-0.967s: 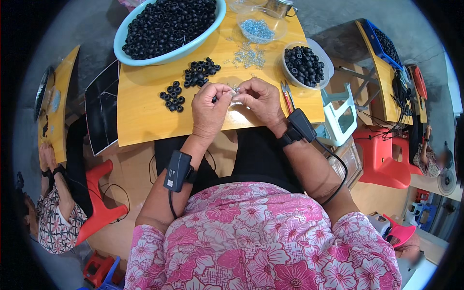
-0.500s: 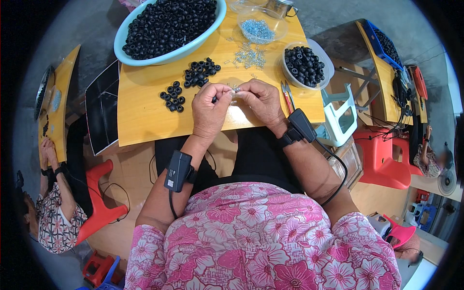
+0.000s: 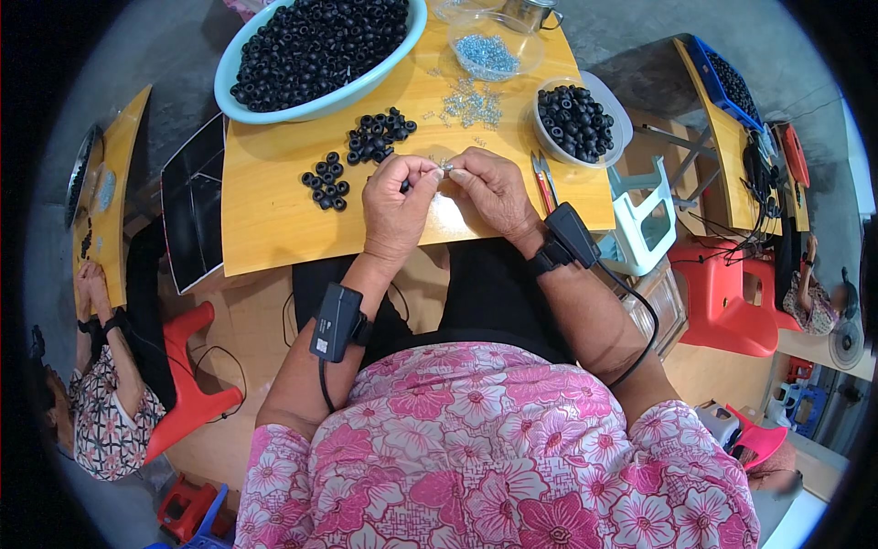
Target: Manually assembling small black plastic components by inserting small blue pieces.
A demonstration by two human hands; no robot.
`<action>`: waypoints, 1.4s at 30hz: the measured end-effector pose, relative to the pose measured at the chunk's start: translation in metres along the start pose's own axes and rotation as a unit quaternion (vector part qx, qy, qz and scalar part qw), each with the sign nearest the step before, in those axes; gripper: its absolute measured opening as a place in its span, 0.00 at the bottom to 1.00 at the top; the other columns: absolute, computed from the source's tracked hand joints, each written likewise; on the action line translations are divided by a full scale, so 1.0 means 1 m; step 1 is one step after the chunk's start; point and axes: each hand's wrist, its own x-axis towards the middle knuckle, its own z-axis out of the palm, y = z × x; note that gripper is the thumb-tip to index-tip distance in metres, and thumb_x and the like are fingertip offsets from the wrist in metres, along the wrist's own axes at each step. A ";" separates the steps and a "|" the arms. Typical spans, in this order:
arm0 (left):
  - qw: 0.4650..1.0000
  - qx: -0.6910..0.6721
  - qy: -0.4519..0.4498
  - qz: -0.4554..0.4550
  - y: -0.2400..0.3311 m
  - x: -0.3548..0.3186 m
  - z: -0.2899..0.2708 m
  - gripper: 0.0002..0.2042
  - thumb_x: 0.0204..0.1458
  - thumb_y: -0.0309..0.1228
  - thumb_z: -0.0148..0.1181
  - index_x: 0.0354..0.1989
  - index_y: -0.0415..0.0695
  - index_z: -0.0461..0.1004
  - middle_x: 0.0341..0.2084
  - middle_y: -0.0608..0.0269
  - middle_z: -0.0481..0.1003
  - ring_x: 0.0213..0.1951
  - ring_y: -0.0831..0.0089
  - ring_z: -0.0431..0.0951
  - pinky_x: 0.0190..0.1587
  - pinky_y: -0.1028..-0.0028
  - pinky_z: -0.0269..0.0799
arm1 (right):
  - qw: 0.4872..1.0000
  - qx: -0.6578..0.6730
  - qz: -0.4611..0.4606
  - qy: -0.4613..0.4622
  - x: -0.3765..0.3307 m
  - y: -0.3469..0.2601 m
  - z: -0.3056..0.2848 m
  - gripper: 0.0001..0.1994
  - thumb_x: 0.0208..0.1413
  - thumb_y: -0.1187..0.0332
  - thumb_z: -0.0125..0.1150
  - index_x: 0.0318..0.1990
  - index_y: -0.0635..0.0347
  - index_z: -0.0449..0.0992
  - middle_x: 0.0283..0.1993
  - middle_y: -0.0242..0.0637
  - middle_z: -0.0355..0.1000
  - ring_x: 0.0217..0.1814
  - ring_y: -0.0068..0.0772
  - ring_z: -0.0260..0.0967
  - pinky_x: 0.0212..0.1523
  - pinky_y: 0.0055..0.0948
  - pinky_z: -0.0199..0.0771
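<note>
Loose black hollow beads [image 3: 327,181] lie on the counter [image 3: 274,233], presumably for easy reach by the left hand [image 3: 400,206]. Its fingers curl over one black bead [image 3: 405,187] while pinching a tiny silvery piece [image 3: 446,168] against the narrow-set fingers of the right hand [image 3: 497,194], probably to steady it. Scattered clear bits [image 3: 473,108] sit just ahead; a tub [image 3: 554,154] stands right.

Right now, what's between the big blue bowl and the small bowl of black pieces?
Shiny bits on the table, with a clear tub behind them, in the head view.
</note>
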 end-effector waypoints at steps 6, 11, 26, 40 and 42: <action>1.000 -0.007 -0.002 -0.018 0.000 0.000 0.001 0.03 0.44 0.21 0.61 0.27 0.38 0.73 0.20 0.67 0.69 0.23 0.80 0.67 0.27 0.79 0.65 | 1.000 -0.010 -0.004 -0.004 0.000 0.004 -0.001 0.06 0.53 0.70 0.56 0.33 0.65 0.74 0.27 0.39 0.68 0.30 0.33 0.67 0.33 0.26 0.66; 1.000 0.002 0.000 -0.007 0.000 0.000 0.000 0.03 0.44 0.22 0.61 0.27 0.38 0.73 0.20 0.67 0.69 0.22 0.80 0.67 0.27 0.79 0.65 | 0.999 0.030 0.017 -0.010 -0.001 -0.001 0.001 0.08 0.51 0.68 0.61 0.32 0.64 0.75 0.28 0.36 0.69 0.30 0.27 0.67 0.33 0.24 0.66; 1.000 -0.012 -0.012 -0.020 0.003 -0.001 -0.002 0.02 0.47 0.21 0.59 0.29 0.38 0.73 0.21 0.71 0.66 0.25 0.84 0.64 0.30 0.83 0.62 | 0.998 0.020 0.009 0.051 0.000 -0.001 0.004 0.03 0.49 0.74 0.60 0.30 0.65 0.75 0.28 0.36 0.72 0.30 0.26 0.68 0.34 0.23 0.68; 0.999 -0.027 -0.003 -0.039 0.003 -0.001 0.001 0.05 0.43 0.22 0.63 0.28 0.39 0.74 0.19 0.69 0.66 0.22 0.83 0.64 0.26 0.81 0.64 | 0.996 -0.052 -0.038 0.056 0.001 -0.003 0.003 0.03 0.51 0.74 0.55 0.32 0.65 0.72 0.27 0.41 0.68 0.31 0.38 0.67 0.34 0.28 0.67; 0.999 -0.022 -0.009 -0.043 0.003 -0.002 0.000 0.05 0.44 0.22 0.63 0.29 0.40 0.74 0.20 0.73 0.64 0.23 0.85 0.61 0.26 0.83 0.61 | 0.996 -0.048 -0.045 0.060 0.001 -0.001 0.004 0.03 0.51 0.75 0.55 0.33 0.64 0.72 0.27 0.41 0.68 0.30 0.38 0.67 0.34 0.28 0.67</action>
